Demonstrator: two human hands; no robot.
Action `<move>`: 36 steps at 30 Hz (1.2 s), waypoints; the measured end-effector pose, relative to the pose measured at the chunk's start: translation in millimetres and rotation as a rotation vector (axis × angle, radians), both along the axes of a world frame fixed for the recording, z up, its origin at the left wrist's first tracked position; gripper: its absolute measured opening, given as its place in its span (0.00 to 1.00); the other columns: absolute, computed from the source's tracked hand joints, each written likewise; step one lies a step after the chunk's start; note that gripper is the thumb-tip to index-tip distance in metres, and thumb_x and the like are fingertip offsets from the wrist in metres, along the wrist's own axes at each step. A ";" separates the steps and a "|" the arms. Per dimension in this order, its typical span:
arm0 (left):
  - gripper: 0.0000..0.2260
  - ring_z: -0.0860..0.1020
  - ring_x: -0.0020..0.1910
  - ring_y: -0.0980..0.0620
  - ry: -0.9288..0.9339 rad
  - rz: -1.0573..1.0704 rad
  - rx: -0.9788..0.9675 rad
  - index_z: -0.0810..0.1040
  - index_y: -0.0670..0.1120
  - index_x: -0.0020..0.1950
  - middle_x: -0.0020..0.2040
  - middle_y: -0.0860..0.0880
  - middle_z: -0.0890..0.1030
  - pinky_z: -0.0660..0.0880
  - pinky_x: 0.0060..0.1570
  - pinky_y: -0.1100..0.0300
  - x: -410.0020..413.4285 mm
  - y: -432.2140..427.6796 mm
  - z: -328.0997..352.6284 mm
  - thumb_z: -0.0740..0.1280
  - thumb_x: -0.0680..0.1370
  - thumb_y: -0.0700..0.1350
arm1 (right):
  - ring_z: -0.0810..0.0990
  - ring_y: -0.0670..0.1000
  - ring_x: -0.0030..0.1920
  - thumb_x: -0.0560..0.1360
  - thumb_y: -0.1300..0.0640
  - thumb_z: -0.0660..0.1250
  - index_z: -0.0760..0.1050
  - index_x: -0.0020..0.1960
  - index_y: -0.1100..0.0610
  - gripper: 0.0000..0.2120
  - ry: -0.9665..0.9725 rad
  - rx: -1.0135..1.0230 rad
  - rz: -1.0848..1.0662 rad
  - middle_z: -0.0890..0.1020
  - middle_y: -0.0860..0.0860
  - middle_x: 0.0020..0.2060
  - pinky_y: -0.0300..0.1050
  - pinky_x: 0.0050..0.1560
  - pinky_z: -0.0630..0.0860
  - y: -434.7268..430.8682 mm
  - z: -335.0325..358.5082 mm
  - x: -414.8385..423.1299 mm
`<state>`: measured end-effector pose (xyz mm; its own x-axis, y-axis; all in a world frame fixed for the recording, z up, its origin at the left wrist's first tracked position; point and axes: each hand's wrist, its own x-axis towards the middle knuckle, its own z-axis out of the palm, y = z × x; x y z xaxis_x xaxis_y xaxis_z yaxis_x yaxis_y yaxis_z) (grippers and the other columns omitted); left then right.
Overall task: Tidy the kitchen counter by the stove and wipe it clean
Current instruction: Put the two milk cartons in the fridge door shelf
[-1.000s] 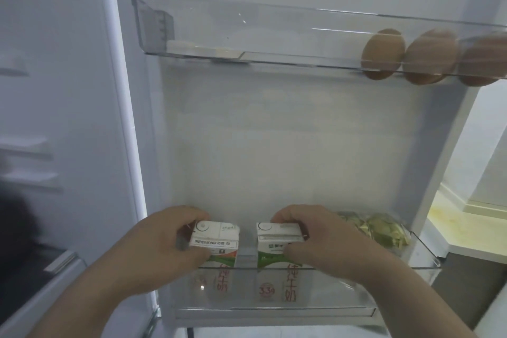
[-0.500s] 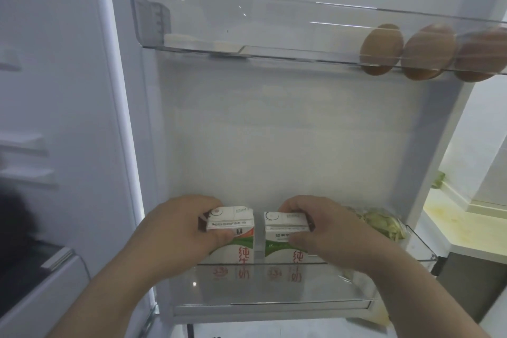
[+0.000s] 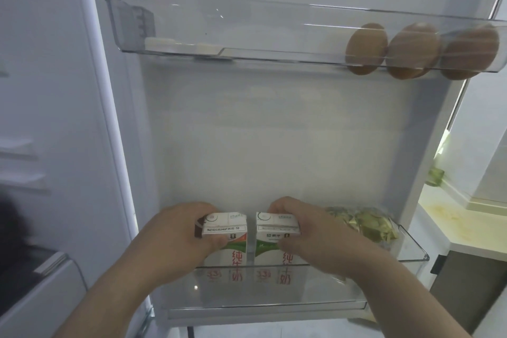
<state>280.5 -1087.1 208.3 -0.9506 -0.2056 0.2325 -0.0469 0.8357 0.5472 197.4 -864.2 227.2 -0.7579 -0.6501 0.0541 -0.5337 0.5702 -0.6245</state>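
We make out the bag of greens only as a blur, and the carton tops are partly covered. Our left grip is clamped on the left milk carton, our right grip on the right milk carton. Both cartons stand upright, just apart, in the lower door bin. Three eggs lie in the upper door bin.

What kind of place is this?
Probably a home kitchen, at an open fridge door: eggs in the upper door shelf, milk cartons in the lower shelf, a counter beside it.
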 end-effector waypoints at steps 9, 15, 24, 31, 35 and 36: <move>0.06 0.78 0.40 0.63 0.016 0.009 -0.042 0.78 0.58 0.50 0.44 0.60 0.80 0.76 0.42 0.62 -2.0 -1.2 -4.3 0.68 0.74 0.55 | 0.73 0.37 0.42 0.78 0.59 0.64 0.69 0.60 0.39 0.18 0.035 -0.025 -0.039 0.75 0.44 0.55 0.23 0.32 0.68 -3.6 -5.5 -2.7; 0.07 0.78 0.44 0.62 -0.021 0.030 -0.064 0.75 0.58 0.52 0.46 0.60 0.80 0.77 0.45 0.58 -4.8 -1.7 -6.7 0.68 0.74 0.53 | 0.74 0.38 0.43 0.78 0.58 0.64 0.67 0.62 0.36 0.20 0.045 -0.023 -0.042 0.72 0.44 0.56 0.25 0.32 0.69 -5.4 -10.6 -7.6; 0.14 0.78 0.46 0.62 -0.008 0.017 -0.007 0.72 0.60 0.56 0.49 0.62 0.79 0.78 0.45 0.61 -4.8 -3.2 -7.3 0.69 0.73 0.50 | 0.80 0.39 0.42 0.75 0.57 0.67 0.68 0.64 0.37 0.23 -0.050 -0.130 -0.099 0.79 0.40 0.52 0.29 0.35 0.74 -3.2 -12.3 -6.9; 0.16 0.73 0.53 0.65 0.108 -0.001 0.148 0.70 0.65 0.55 0.54 0.68 0.71 0.80 0.48 0.58 1.8 -4.9 -2.5 0.72 0.73 0.52 | 0.79 0.35 0.50 0.77 0.58 0.67 0.75 0.56 0.40 0.13 -0.008 -0.372 -0.105 0.78 0.36 0.53 0.33 0.42 0.79 -1.2 -14.8 -1.2; 0.11 0.71 0.56 0.71 0.239 -0.074 0.112 0.74 0.69 0.49 0.52 0.74 0.73 0.74 0.53 0.68 11.5 -2.8 5.7 0.71 0.72 0.54 | 0.74 0.39 0.63 0.78 0.60 0.66 0.78 0.54 0.39 0.15 0.016 -0.484 -0.082 0.74 0.32 0.63 0.26 0.50 0.75 2.6 -17.2 2.6; 0.09 0.71 0.56 0.74 0.263 -0.118 0.133 0.78 0.69 0.48 0.53 0.75 0.74 0.73 0.52 0.71 14.4 -1.7 7.7 0.71 0.70 0.59 | 0.73 0.38 0.64 0.78 0.61 0.66 0.78 0.53 0.38 0.16 0.067 -0.479 -0.080 0.74 0.33 0.65 0.23 0.49 0.72 4.9 -16.9 3.9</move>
<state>294.9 -1088.8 215.9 -0.8808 -0.1421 0.4517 0.2037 0.7474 0.6324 201.3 -859.3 210.3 -0.7891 -0.4799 0.3833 -0.5480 0.2681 -0.7924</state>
